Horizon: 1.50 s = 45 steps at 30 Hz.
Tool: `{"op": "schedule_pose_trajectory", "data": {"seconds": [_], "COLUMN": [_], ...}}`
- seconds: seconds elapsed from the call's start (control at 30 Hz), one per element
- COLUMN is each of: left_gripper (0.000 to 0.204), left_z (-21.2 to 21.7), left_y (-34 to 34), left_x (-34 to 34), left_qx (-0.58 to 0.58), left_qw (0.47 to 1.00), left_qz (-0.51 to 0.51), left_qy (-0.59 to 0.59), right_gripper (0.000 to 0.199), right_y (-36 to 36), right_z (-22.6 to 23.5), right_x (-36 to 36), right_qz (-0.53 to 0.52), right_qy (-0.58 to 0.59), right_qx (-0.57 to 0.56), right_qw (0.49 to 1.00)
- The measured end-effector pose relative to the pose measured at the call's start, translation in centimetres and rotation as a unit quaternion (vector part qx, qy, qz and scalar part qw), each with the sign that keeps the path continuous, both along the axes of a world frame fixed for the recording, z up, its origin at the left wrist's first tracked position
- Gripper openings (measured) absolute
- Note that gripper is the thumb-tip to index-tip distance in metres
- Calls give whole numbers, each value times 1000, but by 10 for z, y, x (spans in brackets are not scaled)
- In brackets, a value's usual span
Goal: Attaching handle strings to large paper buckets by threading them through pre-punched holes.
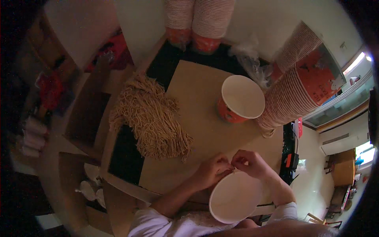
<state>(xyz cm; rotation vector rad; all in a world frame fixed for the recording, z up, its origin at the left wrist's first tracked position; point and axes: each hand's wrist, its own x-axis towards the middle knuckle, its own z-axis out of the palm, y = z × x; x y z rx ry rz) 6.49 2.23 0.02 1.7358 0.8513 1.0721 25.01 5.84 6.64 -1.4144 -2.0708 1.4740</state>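
Cardboard (201, 134) covered much of the surface (125, 158); nested tubs (286, 94) were stacked by its right edge, tan cord (152, 118) heaped by its left, probably for easy reach. At the near edge, a tub (237, 197), white, round-rimmed and bare inside, tilted, apparently propped to free both hands. Left hand (214, 172) and right hand (252, 164) met at its far rim; whether either grip was clenched could not be told.

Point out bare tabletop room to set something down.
The widest bare patch is the middle of the tan board, between the string bundle and the standing bucket. A narrower one lies between that bucket and the right hand. Crowded: the right side, with leaning bucket stacks, and the far edge, with upright stacks and clear plastic.
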Motion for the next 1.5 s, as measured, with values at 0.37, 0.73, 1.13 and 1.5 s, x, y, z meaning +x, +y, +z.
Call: {"op": "schedule_pose_trajectory", "data": {"seconds": [0.37,0.73,1.13,1.5], "left_gripper": [11,15,12,17], "left_z": [-7,2,5,6], "left_y": [-2,-1,-10,-12], "left_x": [-1,-8,-4,-6], "left_qx": [-413,-543,-489,-517], "left_qw": [867,733,815,785], "left_qz": [-112,-157,-74,-82], "left_qy": [-254,-379,-302,-332], "right_gripper": [7,12,17,22], "right_y": [-15,-40,-49,-48], "right_z": [15,23,32,28], "right_x": [-8,-20,-32,-27], "right_qz": [-40,-30,9,60], "right_qy": [-1,-24,-61,-100], "right_qx": [60,284,417,467], "right_qw": [997,958,907,876]}}
